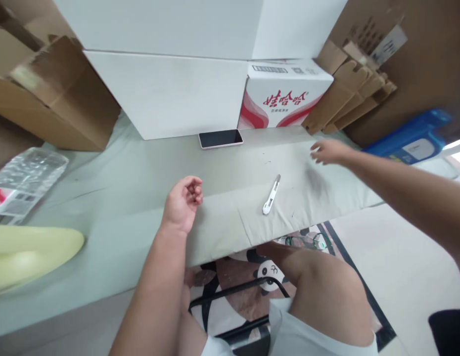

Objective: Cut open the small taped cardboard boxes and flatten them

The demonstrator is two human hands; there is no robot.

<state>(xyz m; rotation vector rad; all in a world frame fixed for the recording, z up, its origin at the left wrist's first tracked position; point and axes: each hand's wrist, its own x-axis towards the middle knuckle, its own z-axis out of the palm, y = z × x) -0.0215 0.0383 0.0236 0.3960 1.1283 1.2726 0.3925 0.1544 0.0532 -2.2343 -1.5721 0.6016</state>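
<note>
My left hand (182, 201) rests on the pale green table cloth (122, 198) with its fingers curled loosely inward and nothing visible in them. My right hand (326, 151) is stretched out over the cloth at the right, fingers extended and a little blurred, holding nothing. A small white utility knife (270, 195) lies on the cloth between the two hands, nearer the front edge. A phone (220, 139) lies face up, screen dark, at the foot of the white boxes.
Large white boxes (170, 94) and a red-and-white printed carton (284, 94) stand at the back. Brown cardboard (55, 94) sits at the left, folded cardboard pieces (348, 94) at the right. A blue pack (411, 136), a plastic wrapper (25, 178) and a yellow object (25, 252) lie around.
</note>
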